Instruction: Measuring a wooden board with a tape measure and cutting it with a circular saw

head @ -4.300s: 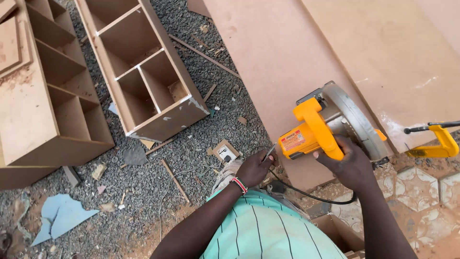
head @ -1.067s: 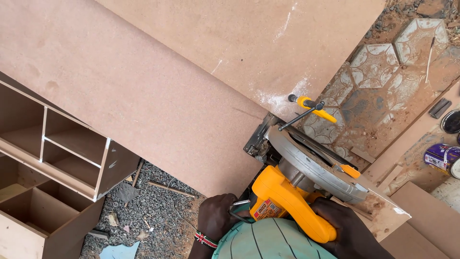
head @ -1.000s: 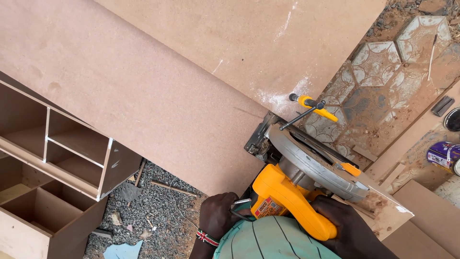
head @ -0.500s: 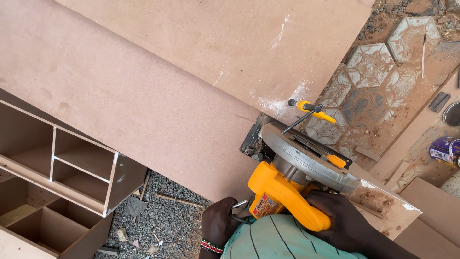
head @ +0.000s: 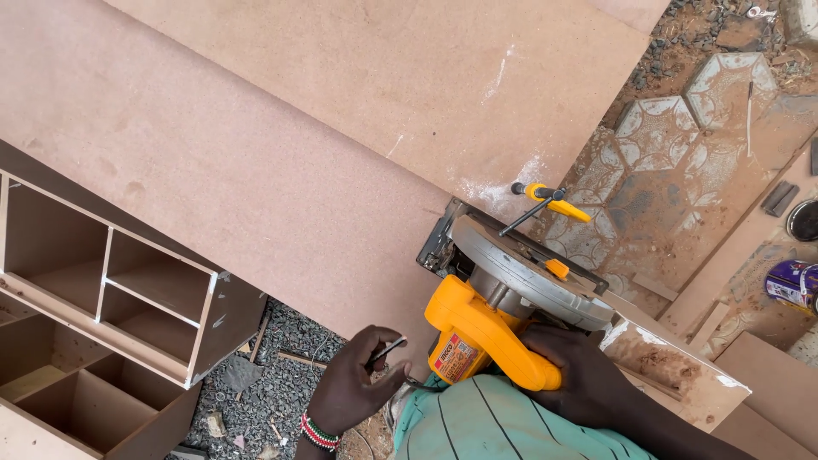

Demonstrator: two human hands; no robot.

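The saw [head: 490, 336] has a yellow body, a grey metal guard and a red-and-yellow label. Beyond the saw, the boards [head: 256, 170] are plain pinkish brown. A yellow-handled clamp [head: 545, 198] sits just above the saw. Below it, the shirt [head: 503, 422] is mint green with thin dark stripes. The wristband [head: 319, 432] is red, white and green.
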